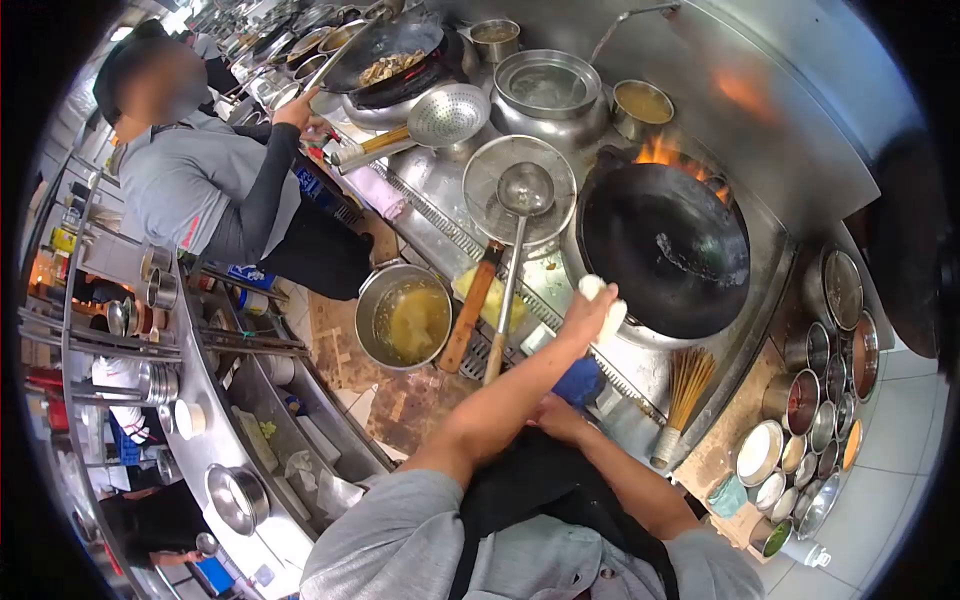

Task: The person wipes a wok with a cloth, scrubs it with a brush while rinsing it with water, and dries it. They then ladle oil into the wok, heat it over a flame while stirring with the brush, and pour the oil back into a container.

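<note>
My left hand (582,318) is closed round a white cloth (606,308) at the near left edge of a large black wok (665,250). The wok sits over a burner, with orange flames behind it and a little pale residue inside. My right hand (560,415) is low, close to my apron, beside a blue object (577,382); its fingers are partly hidden. Left of the wok, a ladle (525,190) rests across a round mesh strainer (480,200), their handles pointing toward me.
A pot of yellowish liquid (408,318) stands at the left. A bamboo brush (688,395) lies right of my arms, near many seasoning bowls (760,452). A co-worker (200,180) handles another wok (385,45) at upper left. A perforated skimmer (448,115) rests between the stations.
</note>
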